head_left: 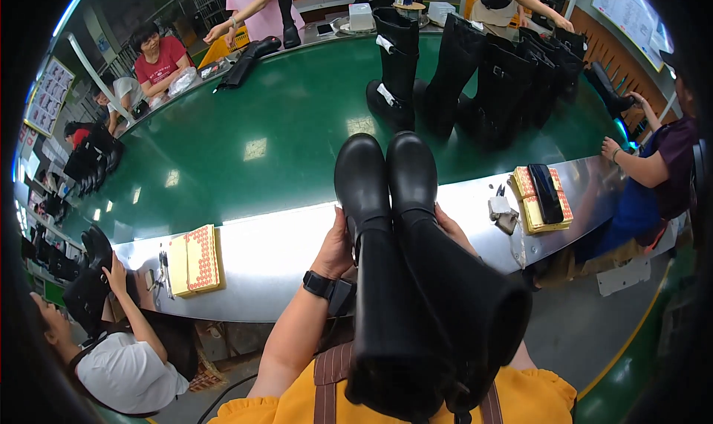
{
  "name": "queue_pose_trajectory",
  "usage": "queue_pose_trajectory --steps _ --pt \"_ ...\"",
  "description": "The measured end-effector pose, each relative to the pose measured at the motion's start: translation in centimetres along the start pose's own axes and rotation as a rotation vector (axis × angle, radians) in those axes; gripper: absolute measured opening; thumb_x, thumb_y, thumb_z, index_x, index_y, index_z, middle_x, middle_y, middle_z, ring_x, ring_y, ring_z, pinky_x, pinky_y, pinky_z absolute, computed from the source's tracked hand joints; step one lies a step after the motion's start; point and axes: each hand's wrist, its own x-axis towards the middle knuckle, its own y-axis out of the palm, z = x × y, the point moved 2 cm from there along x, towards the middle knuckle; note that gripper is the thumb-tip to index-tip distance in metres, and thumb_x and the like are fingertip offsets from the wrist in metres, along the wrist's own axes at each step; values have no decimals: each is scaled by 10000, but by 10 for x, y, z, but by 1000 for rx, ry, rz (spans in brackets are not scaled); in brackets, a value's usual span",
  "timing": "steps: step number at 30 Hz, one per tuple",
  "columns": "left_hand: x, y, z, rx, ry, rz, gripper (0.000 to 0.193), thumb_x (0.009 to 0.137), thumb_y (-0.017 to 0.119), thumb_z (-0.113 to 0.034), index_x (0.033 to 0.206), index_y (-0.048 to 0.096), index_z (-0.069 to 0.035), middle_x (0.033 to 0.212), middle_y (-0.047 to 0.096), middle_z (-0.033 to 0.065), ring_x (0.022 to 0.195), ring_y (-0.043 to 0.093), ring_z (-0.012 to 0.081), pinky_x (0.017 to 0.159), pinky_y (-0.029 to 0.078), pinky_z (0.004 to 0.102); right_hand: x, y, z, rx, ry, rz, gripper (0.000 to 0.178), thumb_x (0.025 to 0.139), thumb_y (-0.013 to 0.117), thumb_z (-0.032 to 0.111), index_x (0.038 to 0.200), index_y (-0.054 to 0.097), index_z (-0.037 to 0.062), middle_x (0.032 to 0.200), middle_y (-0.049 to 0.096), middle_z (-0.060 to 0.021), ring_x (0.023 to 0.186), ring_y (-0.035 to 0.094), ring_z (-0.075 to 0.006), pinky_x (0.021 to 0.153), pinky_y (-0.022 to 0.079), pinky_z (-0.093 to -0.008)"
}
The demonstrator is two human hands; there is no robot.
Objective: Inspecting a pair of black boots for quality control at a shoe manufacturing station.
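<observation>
Two tall black boots (405,275), smooth and faintly glossy with rounded toes, are held side by side, toes pointing away over the desk's (275,253) steel edge and their open shafts toward the person's chest. The left hand (336,247) presses against the left boot's ankle, its fingers wrapped round the far side and hidden; a black wrist strap (321,284) sits just below. The right hand (453,229) grips the right boot from the other side, only its fingers' backs showing.

The desk's brushed metal rim curves left to right in front of the boots, and beyond it lies a wide green conveyor belt (260,127), matte with light patches, largely bare in its middle. On the rim lie two stacks of yellow sticker sheets: one (194,260) well to the left, one (538,197) to the right with a black phone on top. Farther along the belt stands a row of upright black boots (483,75), at least five, touching one another.
</observation>
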Motion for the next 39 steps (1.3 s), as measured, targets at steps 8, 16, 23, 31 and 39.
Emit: queue_pose_trajectory --steps 8,16,23,31,39 --pt "-23 4 -9 -411 -127 181 492 1053 281 -358 1418 379 -43 1422 459 145 1292 472 291 1114 356 452 -14 4 0 415 177 53 429 1046 346 335 1341 469 49 1302 562 -145 1202 547 -281 1041 434 -459" --pt "-32 10 -15 -457 42 114 631 954 475 -492 1429 368 -91 1427 458 115 1298 469 280 1088 395 453 -29 19 -1 551 26 -87 488 960 566 369 1337 470 75 1333 541 -97 1232 519 -248 1029 441 -410" --pt "-37 4 -16 -423 127 -74 572 959 505 -448 1395 394 -96 1390 503 91 1267 503 239 1046 442 407 -35 38 2 247 -44 -312 473 941 601 388 1291 508 84 1253 583 -69 1122 566 -204 910 482 -379" --pt "-37 0 -18 -438 155 -76 577 956 524 -427 1396 391 -78 1397 495 112 1260 512 256 1029 464 411 -32 41 3 218 -75 -347 449 925 628 388 1232 554 69 1166 626 -68 1071 588 -197 885 488 -370" --pt "-38 3 -19 -361 171 -50 566 996 459 -404 1447 332 -86 1453 439 110 1337 424 264 1124 324 454 -30 33 -2 184 -103 -345 442 946 602 357 1298 519 102 1234 607 -38 1113 580 -199 927 484 -393"
